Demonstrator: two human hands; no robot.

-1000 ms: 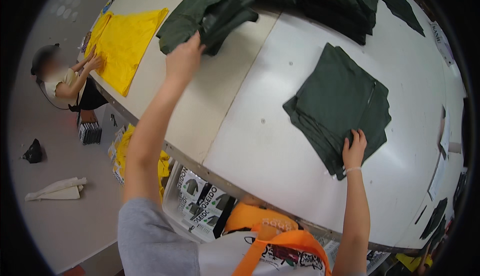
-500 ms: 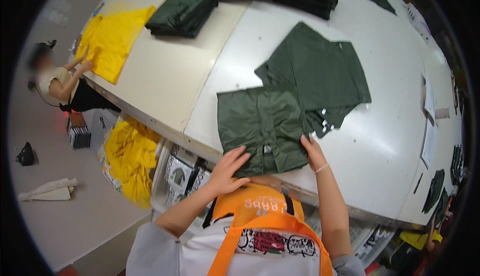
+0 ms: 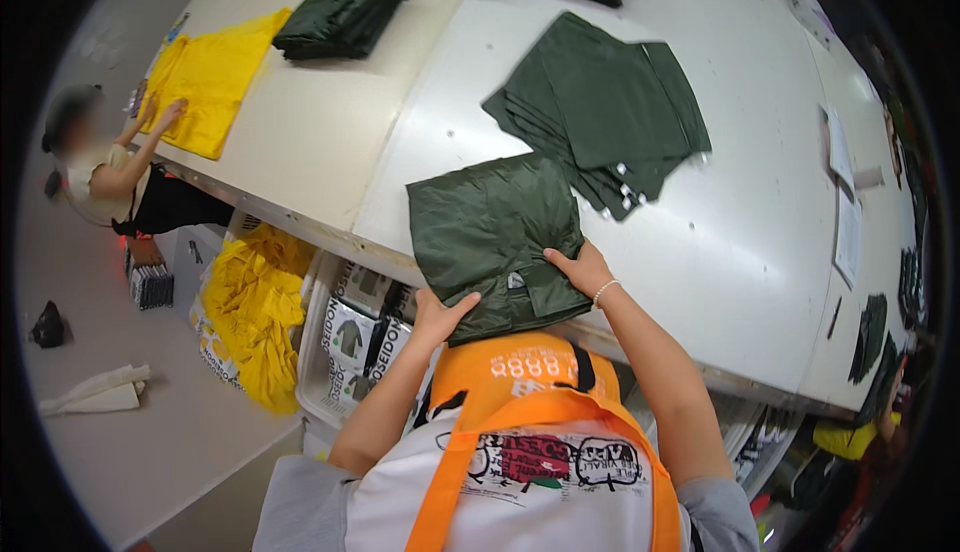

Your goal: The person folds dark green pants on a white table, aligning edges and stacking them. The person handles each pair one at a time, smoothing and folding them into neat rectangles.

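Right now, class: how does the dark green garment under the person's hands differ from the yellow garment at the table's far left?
The dark green garment is folded into a compact block; the yellow garment lies spread flat. The green one sits at the near table edge under the left hand and right hand; the yellow one is touched by another person's hands. Both rest on the white table.
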